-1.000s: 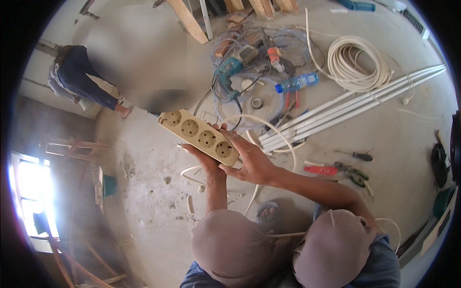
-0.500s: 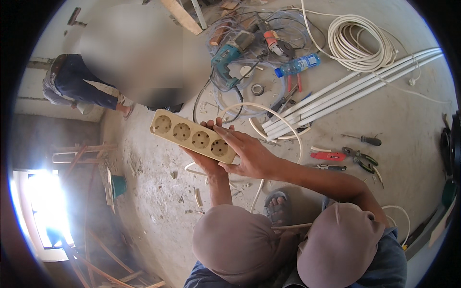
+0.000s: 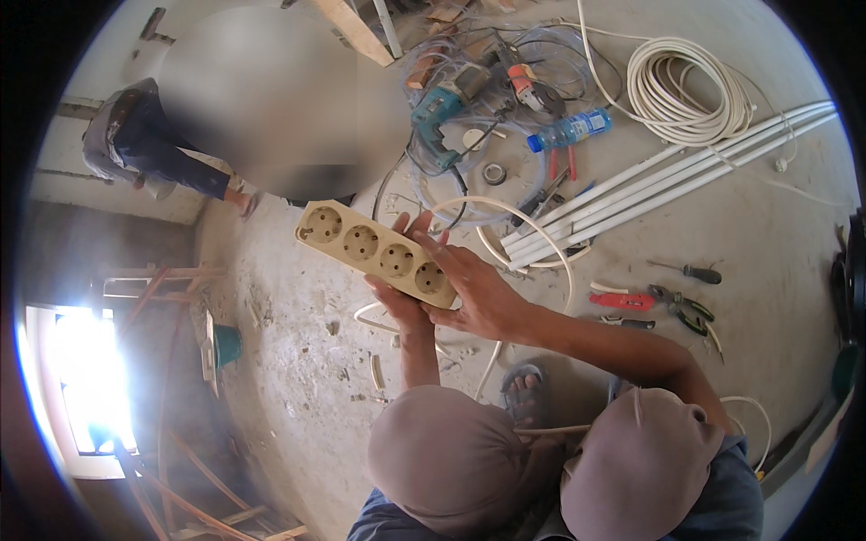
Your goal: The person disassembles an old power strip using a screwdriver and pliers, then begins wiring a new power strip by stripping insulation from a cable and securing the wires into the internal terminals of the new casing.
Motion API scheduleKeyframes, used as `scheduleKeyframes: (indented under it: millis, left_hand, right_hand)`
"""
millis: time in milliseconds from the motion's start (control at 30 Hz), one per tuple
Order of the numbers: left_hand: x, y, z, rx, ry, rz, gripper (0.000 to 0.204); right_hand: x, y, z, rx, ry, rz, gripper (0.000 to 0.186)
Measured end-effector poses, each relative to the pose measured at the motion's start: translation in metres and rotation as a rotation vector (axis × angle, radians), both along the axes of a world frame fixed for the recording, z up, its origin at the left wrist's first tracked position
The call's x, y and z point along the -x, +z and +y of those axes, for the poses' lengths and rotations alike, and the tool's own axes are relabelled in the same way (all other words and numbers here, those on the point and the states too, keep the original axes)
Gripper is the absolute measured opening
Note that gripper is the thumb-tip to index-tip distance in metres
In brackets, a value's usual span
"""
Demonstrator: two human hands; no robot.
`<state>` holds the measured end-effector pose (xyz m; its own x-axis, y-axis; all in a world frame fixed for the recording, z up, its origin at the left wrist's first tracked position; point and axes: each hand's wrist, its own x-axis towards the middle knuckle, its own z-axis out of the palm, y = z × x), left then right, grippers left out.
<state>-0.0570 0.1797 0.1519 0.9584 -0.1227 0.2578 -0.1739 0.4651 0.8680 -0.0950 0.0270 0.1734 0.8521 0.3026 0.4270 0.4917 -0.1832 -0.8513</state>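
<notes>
Power strip (image 3: 379, 255) (cream, with four round sockets turned up) is held slantwise above the floor (image 3: 307, 397), its right half clasped by both hands. It is gripped from below by the left hand (image 3: 401, 305), whose fingers, partly hidden, are curled about it, while its right end is held between the half-closed fingers and thumb of the right hand (image 3: 485, 293). Toward the floor's right edge pliers (image 3: 666, 298) are laid, and toward its far right corner a white cable coil (image 3: 645, 90).
</notes>
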Motion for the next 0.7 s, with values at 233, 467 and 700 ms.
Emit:
scheduleKeyframes:
  millis: [233, 467, 700]
  left_hand:
    - [-0.010, 0.055, 0.014, -0.003, 0.136, 0.013, 0.091]
    - [-0.016, 0.052, 0.016, 0.118, 0.060, 0.042, 0.089]
    - [-0.021, 0.012, 0.039, 0.120, -0.076, 0.100, 0.088]
  right_hand:
    - [0.006, 0.006, 0.012, -0.010, -0.014, 0.005, 0.098]
    - [0.003, 0.007, 0.008, -0.017, 0.003, 0.027, 0.098]
    - [0.006, -0.039, 0.008, -0.083, 0.070, 0.013, 0.102]
